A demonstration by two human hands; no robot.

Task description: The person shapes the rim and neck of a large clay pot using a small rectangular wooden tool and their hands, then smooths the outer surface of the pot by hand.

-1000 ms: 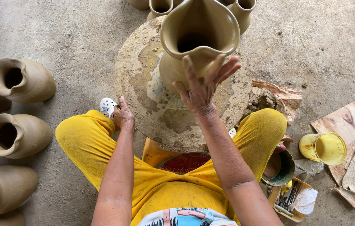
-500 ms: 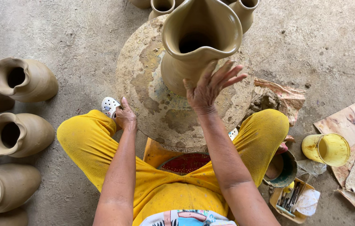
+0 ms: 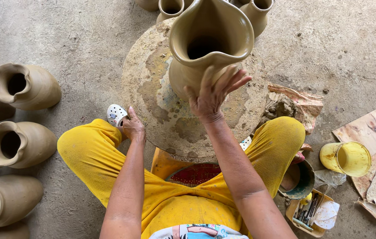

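Note:
A tall unfired clay jug [image 3: 210, 40] with a wide flared mouth stands on a round, clay-smeared wheel [image 3: 152, 84] between my knees. My right hand [image 3: 214, 95] lies flat against the near side of the jug's body, fingers spread and pointing up. My left hand [image 3: 132, 127] rests with bent fingers on the wheel's near left rim, beside my yellow-trousered knee and a white perforated shoe [image 3: 116, 114]. Neither hand holds anything.
Several unfired clay pots [image 3: 24, 86] lie on their sides on the concrete floor at left; more stand behind the wheel [image 3: 170, 9]. At right are a lump of wet clay [image 3: 281, 106], a yellow cup [image 3: 345, 158], a water bowl [image 3: 298, 179], a tool tray [image 3: 312, 212] and wooden boards [image 3: 374, 128].
My right hand has slid slightly down and to the right along the jug's side, fingers now fanned more rightward. My left hand stays on the wheel rim.

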